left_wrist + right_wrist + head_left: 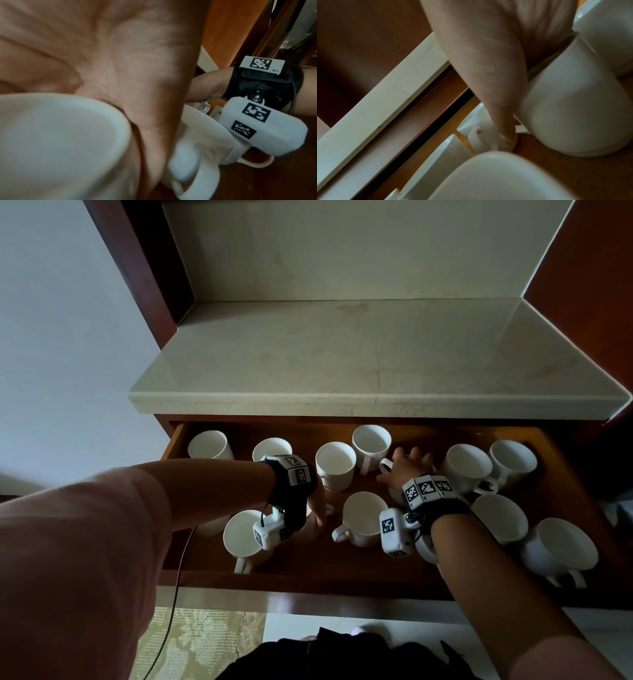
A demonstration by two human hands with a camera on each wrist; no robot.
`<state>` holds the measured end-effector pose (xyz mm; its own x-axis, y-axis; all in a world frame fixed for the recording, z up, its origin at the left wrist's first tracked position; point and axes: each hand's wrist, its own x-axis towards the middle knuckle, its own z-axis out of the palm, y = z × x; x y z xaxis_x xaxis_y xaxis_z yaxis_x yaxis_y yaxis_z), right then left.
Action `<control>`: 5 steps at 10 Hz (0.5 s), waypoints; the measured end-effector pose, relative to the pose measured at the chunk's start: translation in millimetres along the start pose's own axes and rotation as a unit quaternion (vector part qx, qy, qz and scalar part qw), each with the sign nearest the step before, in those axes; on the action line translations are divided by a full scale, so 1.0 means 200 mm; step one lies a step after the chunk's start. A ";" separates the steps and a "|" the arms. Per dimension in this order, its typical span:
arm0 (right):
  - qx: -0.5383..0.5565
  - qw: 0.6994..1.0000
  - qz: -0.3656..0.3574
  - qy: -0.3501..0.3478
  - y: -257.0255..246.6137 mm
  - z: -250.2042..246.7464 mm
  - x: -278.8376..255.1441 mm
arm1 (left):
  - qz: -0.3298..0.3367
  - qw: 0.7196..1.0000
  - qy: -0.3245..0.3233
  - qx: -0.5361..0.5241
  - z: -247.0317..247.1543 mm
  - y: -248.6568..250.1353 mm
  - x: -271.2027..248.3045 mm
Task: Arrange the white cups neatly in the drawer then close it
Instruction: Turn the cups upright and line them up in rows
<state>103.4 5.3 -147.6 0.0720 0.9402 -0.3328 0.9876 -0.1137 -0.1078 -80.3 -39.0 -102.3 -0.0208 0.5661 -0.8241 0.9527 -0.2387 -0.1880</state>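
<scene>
Several white cups stand scattered in the open wooden drawer (308,578), such as one at the back left (209,445) and one at the front middle (364,517). My left hand (317,508) reaches down left of centre and grips a white cup (51,135) from above; its handle (193,174) sticks out to the right. In the middle, my right hand (407,469) lies over another white cup (573,105), with the fingers wrapped round its side. That cup is mostly hidden in the head view; a handle (385,465) shows at the hand's left.
A pale stone countertop (342,364) overhangs the drawer's back. More cups crowd the right end (561,544) and the front left (241,534). A black cable (178,570) hangs in front of the drawer. A white wall (68,337) is on the left.
</scene>
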 end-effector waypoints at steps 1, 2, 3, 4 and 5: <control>-0.001 1.000 -0.001 0.002 0.00 0.00 0.00 | -0.004 1.000 0.001 -0.017 0.01 -0.02 0.02; -0.002 1.000 0.000 0.005 0.00 0.00 -0.01 | -0.013 0.998 0.021 -0.056 0.00 -0.04 0.00; -0.004 1.000 0.000 0.000 0.00 0.00 -0.01 | 0.001 0.995 0.030 -0.091 -0.01 -0.08 -0.01; -0.005 1.000 0.003 -0.008 -0.01 -0.01 -0.01 | 0.007 0.991 0.025 -0.134 -0.02 -0.14 -0.06; -0.003 1.000 0.005 -0.011 -0.01 -0.01 0.00 | 0.021 0.981 0.035 -0.191 -0.03 -0.20 -0.07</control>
<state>102.5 5.4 -145.0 0.0799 0.9320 -0.3535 0.9877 -0.1217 -0.0977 -115.7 -32.5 -80.0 0.0289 0.6186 -0.7851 0.9966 0.0423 0.0700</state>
